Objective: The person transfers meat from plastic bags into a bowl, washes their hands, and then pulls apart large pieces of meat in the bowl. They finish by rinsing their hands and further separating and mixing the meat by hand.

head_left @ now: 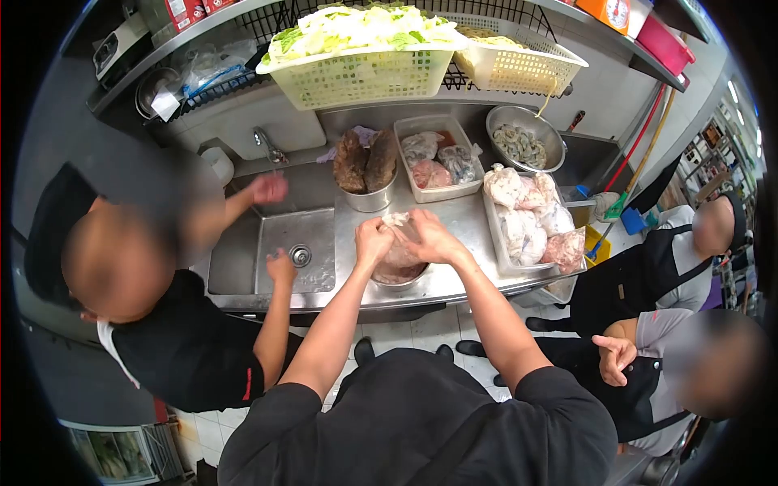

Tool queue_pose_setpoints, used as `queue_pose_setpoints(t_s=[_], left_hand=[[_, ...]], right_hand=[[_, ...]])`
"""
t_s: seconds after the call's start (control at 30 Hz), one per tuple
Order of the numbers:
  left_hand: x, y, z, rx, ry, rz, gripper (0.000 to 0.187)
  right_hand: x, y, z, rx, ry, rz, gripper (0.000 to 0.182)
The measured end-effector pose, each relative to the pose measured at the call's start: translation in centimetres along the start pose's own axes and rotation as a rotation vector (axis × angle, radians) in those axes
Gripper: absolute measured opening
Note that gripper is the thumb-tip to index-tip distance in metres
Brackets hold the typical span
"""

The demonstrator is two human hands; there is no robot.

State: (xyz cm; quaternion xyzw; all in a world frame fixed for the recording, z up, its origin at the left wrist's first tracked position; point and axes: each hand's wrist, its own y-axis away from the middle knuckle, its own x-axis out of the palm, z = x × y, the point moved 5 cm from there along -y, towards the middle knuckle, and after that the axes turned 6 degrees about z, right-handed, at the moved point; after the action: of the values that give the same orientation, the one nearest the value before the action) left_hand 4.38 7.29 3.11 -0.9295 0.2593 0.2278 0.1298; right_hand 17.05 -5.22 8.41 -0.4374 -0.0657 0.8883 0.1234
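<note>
A clear plastic bag (401, 255) with pinkish contents rests in a round metal bowl (399, 283) at the counter's front edge. My left hand (374, 240) is closed on the gathered top of this bag. Against the bag's right side lies my right hand (432, 237), its fingers partly hidden, so its grip is unclear. Behind my hands stand a metal pot (369, 198) with two large brown pieces and a white tub (444, 192) of bagged food.
One co-worker's hands are over the sink (297, 235) at left. Two people stand at right. A white bin (506, 263) of bagged meat and a metal bowl (559, 150) of shrimp sit to the right. Vegetable baskets (365, 77) hang above the counter.
</note>
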Motion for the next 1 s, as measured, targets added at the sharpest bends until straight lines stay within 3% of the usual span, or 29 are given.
queue_pose_setpoints(t_s=[0.03, 0.07, 0.2, 0.27, 0.37, 0.43, 0.5, 0.63, 0.93, 1.0], left_hand=[[-0.1, 0.2, -0.4, -0.004, 0.03, 0.02, 0.015], [0.0, 0.2, -0.6, -0.008, 0.061, 0.04, 0.015], [0.5, 0.2, -1.1, 0.018, -0.041, 0.106, 0.016], [0.1, 0.4, -1.7, 0.048, -0.117, 0.026, 0.017], [-1.2, 0.0, -1.5, 0.066, -0.202, -0.051, 0.017], [-2.2, 0.4, -1.6, 0.059, -0.234, -0.1, 0.018], [-2.9, 0.5, -0.2, -0.089, -0.245, -0.034, 0.022], [-3.4, 0.3, 1.9, -0.145, -0.279, -0.046, 0.024], [-2.4, 0.2, 0.8, -0.209, -0.357, 0.1, 0.026], [-0.8, 0.2, 1.8, -0.424, 0.14, 0.201, 0.028]], right_hand=[[1.0, 0.5, -1.8, 0.125, 0.018, 0.159, 0.049], [1.3, 1.0, -1.4, 0.124, 0.02, 0.158, 0.049], [3.7, 1.2, -0.9, 0.237, 0.075, -0.059, 0.035], [4.5, 0.7, -1.1, 0.229, 0.314, -0.216, 0.029], [3.5, 0.6, -1.9, 0.369, 0.294, -0.236, 0.027], [2.6, 1.1, -2.6, 0.353, 0.222, -0.227, 0.026], [1.7, 1.7, -2.9, 0.376, 0.128, -0.204, 0.025], [0.8, 3.8, -4.1, 0.479, -0.018, -0.226, 0.024], [-1.0, 5.3, -6.4, 0.368, -0.244, -0.475, 0.022], [-1.4, 4.3, -6.5, 0.237, -0.417, -0.534, 0.022]])
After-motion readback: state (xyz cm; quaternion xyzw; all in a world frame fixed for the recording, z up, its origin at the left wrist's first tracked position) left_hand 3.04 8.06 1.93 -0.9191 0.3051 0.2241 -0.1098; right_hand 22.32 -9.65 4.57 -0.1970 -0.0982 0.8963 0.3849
